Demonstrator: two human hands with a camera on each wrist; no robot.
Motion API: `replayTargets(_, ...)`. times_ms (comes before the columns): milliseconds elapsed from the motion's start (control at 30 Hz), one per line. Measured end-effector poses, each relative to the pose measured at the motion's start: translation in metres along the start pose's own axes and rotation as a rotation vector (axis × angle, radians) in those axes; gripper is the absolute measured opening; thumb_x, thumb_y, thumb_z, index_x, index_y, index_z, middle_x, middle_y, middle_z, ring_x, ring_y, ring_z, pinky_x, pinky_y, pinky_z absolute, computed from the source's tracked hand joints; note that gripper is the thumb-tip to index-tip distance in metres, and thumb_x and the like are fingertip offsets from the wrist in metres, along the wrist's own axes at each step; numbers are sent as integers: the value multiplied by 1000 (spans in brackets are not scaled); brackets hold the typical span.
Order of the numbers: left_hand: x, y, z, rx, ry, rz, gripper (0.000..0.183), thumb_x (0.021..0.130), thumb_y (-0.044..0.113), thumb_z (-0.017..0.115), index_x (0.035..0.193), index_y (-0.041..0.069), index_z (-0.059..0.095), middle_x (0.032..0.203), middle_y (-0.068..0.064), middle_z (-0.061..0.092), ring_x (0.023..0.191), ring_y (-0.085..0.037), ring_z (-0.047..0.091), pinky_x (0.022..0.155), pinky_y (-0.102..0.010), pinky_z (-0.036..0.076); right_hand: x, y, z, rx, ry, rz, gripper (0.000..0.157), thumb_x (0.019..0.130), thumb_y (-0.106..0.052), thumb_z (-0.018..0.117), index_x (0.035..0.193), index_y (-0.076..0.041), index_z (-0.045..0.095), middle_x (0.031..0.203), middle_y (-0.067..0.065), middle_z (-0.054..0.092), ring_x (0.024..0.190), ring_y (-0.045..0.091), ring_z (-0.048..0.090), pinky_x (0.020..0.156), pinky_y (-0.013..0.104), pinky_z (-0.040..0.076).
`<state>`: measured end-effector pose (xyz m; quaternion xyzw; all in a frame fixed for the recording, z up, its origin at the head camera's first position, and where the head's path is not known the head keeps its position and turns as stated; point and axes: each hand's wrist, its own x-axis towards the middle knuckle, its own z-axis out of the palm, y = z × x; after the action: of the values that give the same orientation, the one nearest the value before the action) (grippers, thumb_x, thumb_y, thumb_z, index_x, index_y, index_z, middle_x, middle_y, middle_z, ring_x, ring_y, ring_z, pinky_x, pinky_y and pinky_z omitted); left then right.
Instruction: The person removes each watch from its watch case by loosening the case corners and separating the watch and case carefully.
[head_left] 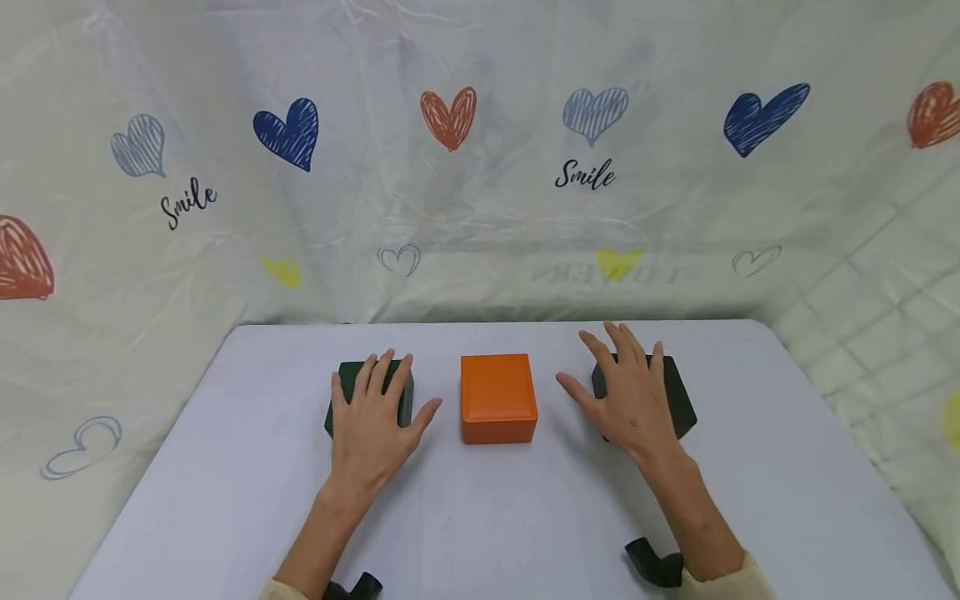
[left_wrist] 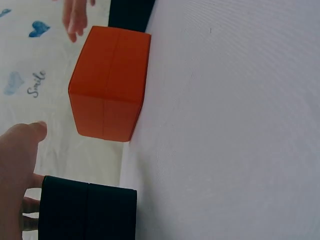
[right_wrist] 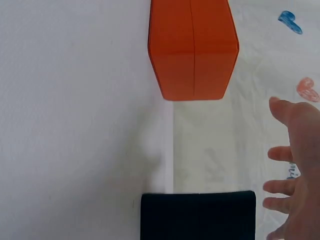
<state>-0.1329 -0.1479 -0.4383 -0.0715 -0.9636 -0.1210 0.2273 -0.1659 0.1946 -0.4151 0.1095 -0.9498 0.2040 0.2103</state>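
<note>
Green box [head_left: 348, 380] and dark box [head_left: 679, 398] sit mid-frame, partly hidden by spread-fingered left grip [head_left: 371, 429] and right grip [head_left: 633, 400]; orange box [head_left: 497, 396] between.

Spread fingers [head_left: 380, 375] overlap dark boxes [head_left: 678, 398] flanking an orange box [head_left: 498, 392].

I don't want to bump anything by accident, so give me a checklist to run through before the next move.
1. Left hand open: ok, fingers spread over the dark green, leather-look rectangular box.
2. Left hand's contact with that box: cannot tell.
3. Right hand clear of the near-black, leather-look rectangular box: ok, a gap shows in the right wrist view.
4. Orange, leather-look, square-topped box clear of both hands: ok.
5. Orange box closed: ok, its seam shows no gap.
</note>
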Motion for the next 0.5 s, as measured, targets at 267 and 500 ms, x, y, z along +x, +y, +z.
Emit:
replayTargets(267, -4, -11, 1, -122, 129, 31, 61, 94, 56, 68, 139, 14, 65, 146, -12, 61, 137, -33, 54, 117, -68, 35, 3, -19, 10, 174, 24, -59, 50, 91, -28, 80, 135, -10, 66, 151, 18, 56, 140, 40, 50, 116, 65, 38)
replayTargets(500, -7, -21, 0, -192, 144, 20, 60, 94, 51, 71, 139, 12, 65, 148, -11, 60, 137, -34, 52, 117, -63, 35, 4, -42, 13, 308, -36, -40, 44, 94, -26, 77, 135, -12, 66, 150, 11, 57, 139, 34, 52, 113, 59, 47)
